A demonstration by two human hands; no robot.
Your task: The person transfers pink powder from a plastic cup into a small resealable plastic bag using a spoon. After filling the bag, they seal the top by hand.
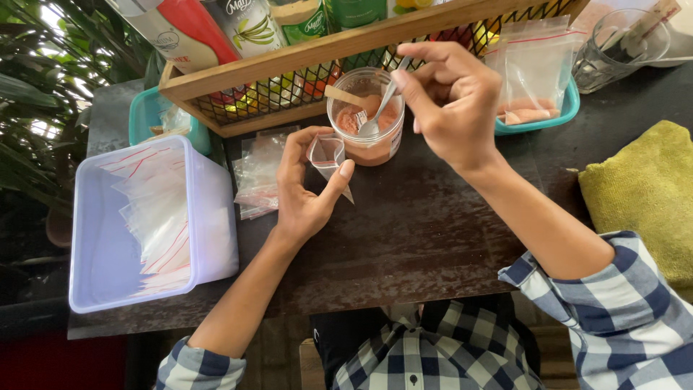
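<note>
While the left hand [307, 191] is pinching a small clear zip bag [328, 155] between thumb and curled fingers, holding its mouth open just beside the jar, the right hand [451, 101] is gripping the handle of a small metal spoon [375, 115] in closed fingertips, its bowl dipping into the reddish powder in a clear plastic jar [366, 126]. The jar is standing on the dark table [419, 231], close against the front of a wooden rack with wire mesh [289, 87]. The bag is looking thin, limp and slippery, likely to fold shut unless it is being held at the rim on both sides, as the fingers are doing now. The powder is loose and light, so a level spoon is probably mattering more than force. A flat wooden stick [345, 95] is resting across the jar. To the left, a pale lidless plastic tub [94, 245] is holding more empty zip bags [155, 217], and a few are lying on the table near the left hand.
</note>
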